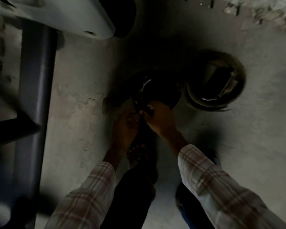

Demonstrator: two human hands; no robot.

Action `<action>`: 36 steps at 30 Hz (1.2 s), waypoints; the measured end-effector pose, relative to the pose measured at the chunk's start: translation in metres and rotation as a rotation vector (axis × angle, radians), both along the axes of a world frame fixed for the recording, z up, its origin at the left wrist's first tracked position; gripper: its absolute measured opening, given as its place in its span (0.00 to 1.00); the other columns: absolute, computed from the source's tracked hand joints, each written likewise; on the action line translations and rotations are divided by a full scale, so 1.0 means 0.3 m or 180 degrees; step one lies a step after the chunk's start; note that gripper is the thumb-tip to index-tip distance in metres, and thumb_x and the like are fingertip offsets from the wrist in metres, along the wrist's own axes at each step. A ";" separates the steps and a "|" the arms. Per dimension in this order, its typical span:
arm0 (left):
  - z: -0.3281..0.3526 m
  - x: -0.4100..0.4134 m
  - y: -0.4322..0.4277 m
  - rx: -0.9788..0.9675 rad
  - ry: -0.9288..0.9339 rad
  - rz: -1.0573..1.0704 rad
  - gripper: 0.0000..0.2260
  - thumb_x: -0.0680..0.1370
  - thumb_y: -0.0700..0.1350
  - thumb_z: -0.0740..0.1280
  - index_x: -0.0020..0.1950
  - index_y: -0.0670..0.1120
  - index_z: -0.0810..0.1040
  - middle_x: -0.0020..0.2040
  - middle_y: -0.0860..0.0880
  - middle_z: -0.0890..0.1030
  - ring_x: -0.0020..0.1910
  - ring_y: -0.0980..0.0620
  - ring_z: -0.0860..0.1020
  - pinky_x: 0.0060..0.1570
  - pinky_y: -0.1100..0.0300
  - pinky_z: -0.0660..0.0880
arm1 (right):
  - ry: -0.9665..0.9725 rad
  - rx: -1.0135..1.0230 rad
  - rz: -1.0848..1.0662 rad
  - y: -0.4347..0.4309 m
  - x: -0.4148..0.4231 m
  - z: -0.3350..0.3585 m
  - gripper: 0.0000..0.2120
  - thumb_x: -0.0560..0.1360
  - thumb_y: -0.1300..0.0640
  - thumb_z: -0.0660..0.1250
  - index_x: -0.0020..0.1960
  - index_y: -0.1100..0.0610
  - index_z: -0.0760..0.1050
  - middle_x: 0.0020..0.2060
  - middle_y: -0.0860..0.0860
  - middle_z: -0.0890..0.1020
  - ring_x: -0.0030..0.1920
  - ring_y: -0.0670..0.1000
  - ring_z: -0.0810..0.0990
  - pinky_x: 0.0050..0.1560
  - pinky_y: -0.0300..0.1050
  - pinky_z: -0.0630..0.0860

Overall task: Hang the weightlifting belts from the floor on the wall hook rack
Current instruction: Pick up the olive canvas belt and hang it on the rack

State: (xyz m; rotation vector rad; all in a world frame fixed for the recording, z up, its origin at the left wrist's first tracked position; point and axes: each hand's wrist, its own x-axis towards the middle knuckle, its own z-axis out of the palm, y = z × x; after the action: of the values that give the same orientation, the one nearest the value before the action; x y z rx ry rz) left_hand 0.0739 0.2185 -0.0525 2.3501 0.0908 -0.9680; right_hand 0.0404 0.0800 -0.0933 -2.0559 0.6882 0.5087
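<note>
Weightlifting belts: two. One dark belt (157, 90) at the fingertips of both hands, and one coiled belt (216, 83) beyond and right of the right hand (157, 118).
Hands: two, counting the left hand (124, 128).
Plaid sleeves: two, left sleeve (89, 195) and right sleeve (221, 192).
Bare foot (136, 156): one, just below the left hand.
Dark post (36, 76): one, well left of the left hand.

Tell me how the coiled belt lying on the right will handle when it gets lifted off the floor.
The coiled belt holds its ring shape, standing on edge on the floor, so it is probably fairly stiff. Its wide, thick wall suggests some heft. Lifted by one side, it may partly uncoil.
</note>
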 end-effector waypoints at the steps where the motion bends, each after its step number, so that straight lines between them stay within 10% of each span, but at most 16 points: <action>1: -0.008 0.001 0.008 -0.0027 0.0051 0.0034 0.17 0.77 0.33 0.66 0.66 0.41 0.77 0.56 0.41 0.83 0.51 0.45 0.81 0.45 0.64 0.74 | 0.0040 -0.0056 0.0071 0.005 0.009 -0.014 0.19 0.77 0.46 0.71 0.58 0.61 0.80 0.54 0.59 0.84 0.59 0.62 0.81 0.54 0.51 0.75; 6: 0.014 0.022 -0.017 -0.0110 -0.0154 0.0303 0.13 0.75 0.41 0.63 0.57 0.44 0.82 0.51 0.48 0.83 0.53 0.45 0.82 0.52 0.52 0.80 | -0.0049 -0.0260 0.0239 0.014 0.037 0.005 0.22 0.77 0.45 0.62 0.60 0.60 0.80 0.54 0.61 0.83 0.56 0.64 0.82 0.52 0.52 0.77; 13: 0.134 0.035 -0.079 -0.0464 0.0006 0.0743 0.15 0.79 0.43 0.71 0.65 0.44 0.77 0.55 0.51 0.81 0.48 0.62 0.78 0.44 0.78 0.73 | -0.0693 0.0016 -0.0566 -0.060 -0.022 0.186 0.19 0.74 0.48 0.61 0.48 0.62 0.82 0.41 0.58 0.84 0.41 0.55 0.83 0.40 0.47 0.75; 21: 0.558 0.079 -0.233 -0.1015 -0.0570 0.1125 0.19 0.75 0.49 0.75 0.61 0.47 0.72 0.55 0.46 0.81 0.52 0.50 0.81 0.53 0.51 0.81 | -0.1277 0.0136 -0.0967 -0.227 -0.007 0.660 0.16 0.78 0.56 0.62 0.60 0.63 0.80 0.52 0.57 0.84 0.52 0.51 0.82 0.53 0.44 0.79; 26: 0.965 0.144 -0.346 -0.1435 -0.0440 0.1165 0.15 0.76 0.50 0.73 0.58 0.53 0.73 0.50 0.62 0.78 0.44 0.74 0.78 0.44 0.73 0.77 | -0.1726 0.0186 -0.1353 -0.329 0.060 1.075 0.12 0.82 0.63 0.62 0.62 0.65 0.80 0.51 0.51 0.82 0.51 0.45 0.80 0.53 0.24 0.74; 36: 1.751 0.156 -0.523 -0.2647 -0.1065 0.0756 0.04 0.81 0.37 0.66 0.50 0.40 0.82 0.37 0.56 0.85 0.37 0.61 0.82 0.37 0.68 0.76 | -0.2326 0.1653 -0.1633 -0.487 0.098 1.922 0.12 0.83 0.60 0.63 0.62 0.65 0.79 0.55 0.59 0.86 0.57 0.55 0.85 0.57 0.46 0.82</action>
State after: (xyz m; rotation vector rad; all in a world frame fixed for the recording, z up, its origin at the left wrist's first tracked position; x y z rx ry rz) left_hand 0.1208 0.0616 0.4727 1.6404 -0.1395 -0.3674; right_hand 0.0697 -0.0660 0.4832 -1.3493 0.5252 -0.3308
